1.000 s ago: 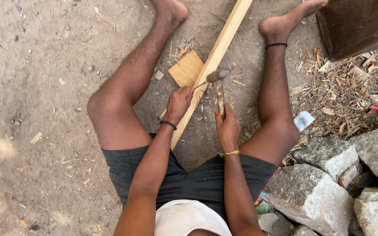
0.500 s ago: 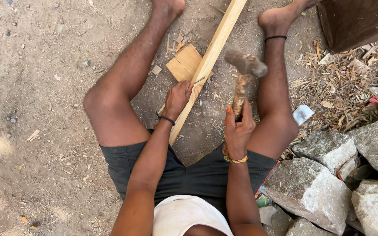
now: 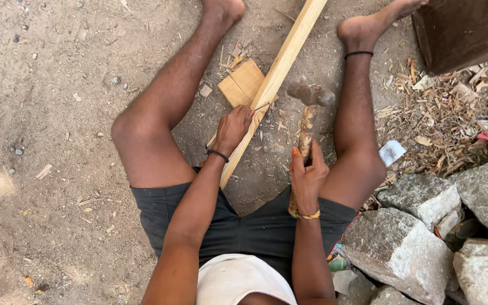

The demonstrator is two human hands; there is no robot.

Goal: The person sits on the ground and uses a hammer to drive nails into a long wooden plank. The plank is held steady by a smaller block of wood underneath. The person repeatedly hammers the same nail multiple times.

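A pale wooden strip (image 3: 280, 68) lies diagonally on the dirt; a blurred, wooden-handled hammer (image 3: 306, 124) is raised beside it.

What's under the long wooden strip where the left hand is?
A square wood offcut lies partly under the strip, on dirt ground. The left hand pins the strip and hides what lies directly beneath that spot.
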